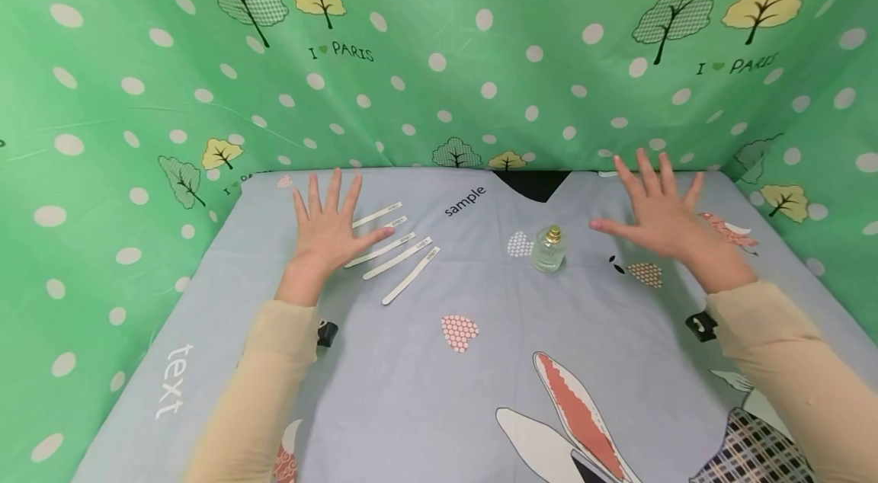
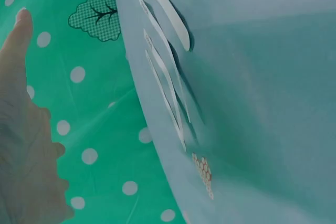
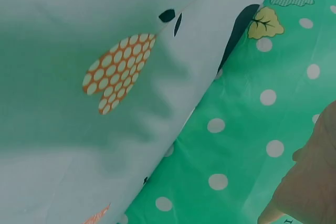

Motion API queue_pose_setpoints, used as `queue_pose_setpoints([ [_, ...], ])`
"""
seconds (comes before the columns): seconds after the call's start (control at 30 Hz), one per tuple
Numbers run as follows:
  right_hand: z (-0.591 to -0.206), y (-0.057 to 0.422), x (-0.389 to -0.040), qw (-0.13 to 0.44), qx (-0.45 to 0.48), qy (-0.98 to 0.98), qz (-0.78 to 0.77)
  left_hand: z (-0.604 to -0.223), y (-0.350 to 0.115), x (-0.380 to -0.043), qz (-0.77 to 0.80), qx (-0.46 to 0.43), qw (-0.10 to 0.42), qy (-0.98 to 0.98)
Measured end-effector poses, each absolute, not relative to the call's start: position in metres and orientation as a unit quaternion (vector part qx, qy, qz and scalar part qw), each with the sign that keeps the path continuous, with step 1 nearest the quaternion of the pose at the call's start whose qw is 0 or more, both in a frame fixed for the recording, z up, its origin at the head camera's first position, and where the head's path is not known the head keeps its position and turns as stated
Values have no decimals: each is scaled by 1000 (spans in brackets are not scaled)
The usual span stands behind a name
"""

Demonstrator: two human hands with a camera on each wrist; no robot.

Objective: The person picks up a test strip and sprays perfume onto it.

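Observation:
My left hand [image 1: 325, 231] is held with fingers spread, back of the hand up, at the left of the table. Several slim white strips [image 1: 411, 276] with small dark print at one end lie fanned out beside it. In the head view its thumb overlaps some of them. The left wrist view shows the strips [image 2: 167, 9] on the cloth, apart from the hand [image 2: 23, 145]. A small glass perfume bottle [image 1: 549, 253] with a gold spray top stands upright right of centre. Beyond its right side, my right hand [image 1: 661, 218] spreads its fingers and holds nothing.
A blue-grey printed cloth [image 1: 411, 391] covers the table, with flat hearts, rabbit ears and lettering on it. Green polka-dot fabric [image 1: 439, 56] hangs along the back and sides. Black camera mounts [image 1: 328, 333] show at both wrists.

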State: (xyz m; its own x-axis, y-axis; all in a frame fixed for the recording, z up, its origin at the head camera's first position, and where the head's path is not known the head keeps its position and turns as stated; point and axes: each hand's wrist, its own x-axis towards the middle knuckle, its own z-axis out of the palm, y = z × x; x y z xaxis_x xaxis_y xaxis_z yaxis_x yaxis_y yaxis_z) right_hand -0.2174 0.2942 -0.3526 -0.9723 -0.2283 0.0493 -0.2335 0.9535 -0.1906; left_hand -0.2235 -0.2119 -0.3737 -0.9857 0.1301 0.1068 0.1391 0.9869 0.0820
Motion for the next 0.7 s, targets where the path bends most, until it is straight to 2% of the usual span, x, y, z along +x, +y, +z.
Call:
queue_pose_setpoints([
  [0.7, -364, 271, -210, 9, 148, -984, 103, -380, -210, -206, -60, -75, 46, -994],
])
